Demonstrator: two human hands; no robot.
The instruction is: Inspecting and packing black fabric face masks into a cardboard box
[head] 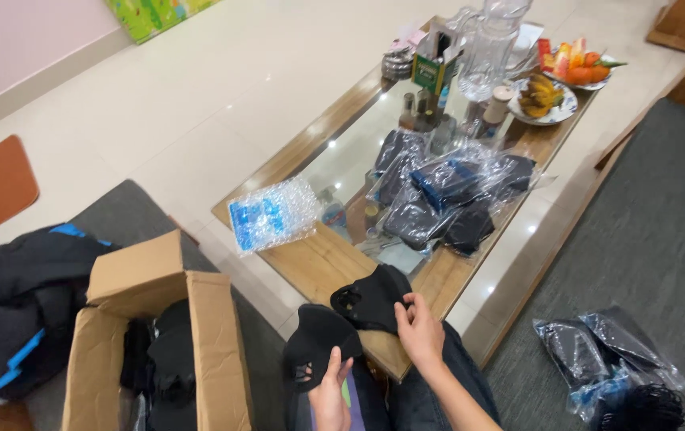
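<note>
My left hand (331, 395) grips a black fabric mask piece (316, 339) low in the frame, over my lap. My right hand (420, 330) pinches the edge of a second black fabric piece (373, 297) that rests on the near corner of the wooden, glass-topped coffee table (318, 263). The two black pieces touch each other between my hands.
An open cardboard box (155, 335) with black items stands at my left. Clear bags of dark items (446, 195) and a bubble-wrap packet (271, 214) lie on the table, with jugs, bottles and fruit plates (550, 96) at its far end. More bagged items (610, 355) lie on the grey sofa at right.
</note>
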